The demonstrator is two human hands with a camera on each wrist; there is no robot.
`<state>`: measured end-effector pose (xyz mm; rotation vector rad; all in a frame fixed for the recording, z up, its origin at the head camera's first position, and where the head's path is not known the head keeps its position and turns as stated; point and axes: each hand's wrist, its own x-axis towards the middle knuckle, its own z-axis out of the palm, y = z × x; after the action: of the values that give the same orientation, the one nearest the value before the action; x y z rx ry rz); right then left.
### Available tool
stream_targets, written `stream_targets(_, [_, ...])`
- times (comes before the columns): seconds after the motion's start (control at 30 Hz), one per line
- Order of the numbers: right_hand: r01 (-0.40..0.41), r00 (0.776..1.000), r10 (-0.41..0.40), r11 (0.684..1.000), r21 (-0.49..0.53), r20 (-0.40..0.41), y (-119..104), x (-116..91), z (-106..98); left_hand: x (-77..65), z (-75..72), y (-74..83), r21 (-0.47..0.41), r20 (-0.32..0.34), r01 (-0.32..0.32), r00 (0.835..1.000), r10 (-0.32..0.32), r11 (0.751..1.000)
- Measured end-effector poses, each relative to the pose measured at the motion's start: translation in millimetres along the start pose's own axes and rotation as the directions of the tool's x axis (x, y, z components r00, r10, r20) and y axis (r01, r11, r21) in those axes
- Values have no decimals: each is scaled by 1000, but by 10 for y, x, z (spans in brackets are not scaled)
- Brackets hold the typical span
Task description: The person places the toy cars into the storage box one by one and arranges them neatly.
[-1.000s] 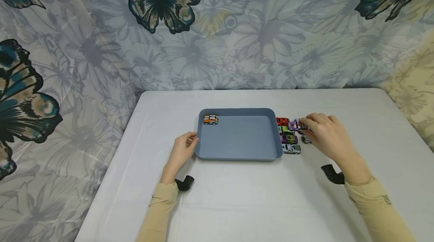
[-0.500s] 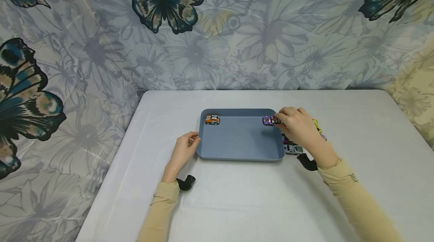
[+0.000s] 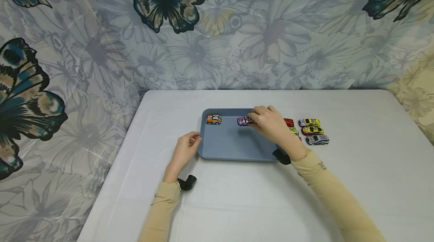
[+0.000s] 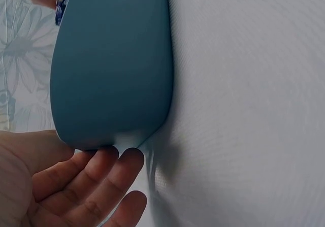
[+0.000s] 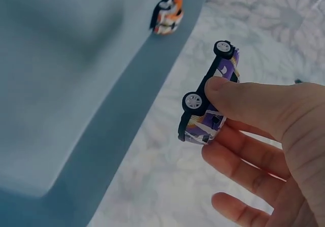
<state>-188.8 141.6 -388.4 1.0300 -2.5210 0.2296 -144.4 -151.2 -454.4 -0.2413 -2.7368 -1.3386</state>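
In the head view my right hand [image 3: 271, 123] is above the blue-grey tray [image 3: 223, 144]. It pinches a purple toy car [image 3: 244, 121] between thumb and fingers; in the right wrist view the purple toy car [image 5: 210, 97] has its wheels facing the camera. An orange and white toy car [image 3: 214, 119] sits in the tray's far left corner. At the tray's left end is my left hand [image 3: 183, 151]. Its thumb [image 4: 45, 148] lies at the rim and its bent fingers touch the outer wall, holding the tray.
Right of the tray, two yellow toy cars [image 3: 309, 122] and a grey toy car [image 3: 317, 139] stand on the white table [image 3: 220, 200]. A red toy car [image 3: 289, 122] and a green one [image 3: 294, 131] are partly hidden behind my right hand. A butterfly-patterned cloth [image 3: 217, 46] hangs behind.
My right hand has carried the purple toy car left from the group of cars, over the tray's right rim, to above the tray. My left hand has stayed at the tray's left end.
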Motion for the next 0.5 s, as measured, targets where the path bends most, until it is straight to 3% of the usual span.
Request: stream_targets(0.5, [38,997,-38,999,2,72,-302,396,308,7,-9,7,3,12,17,1000,-17,1000])
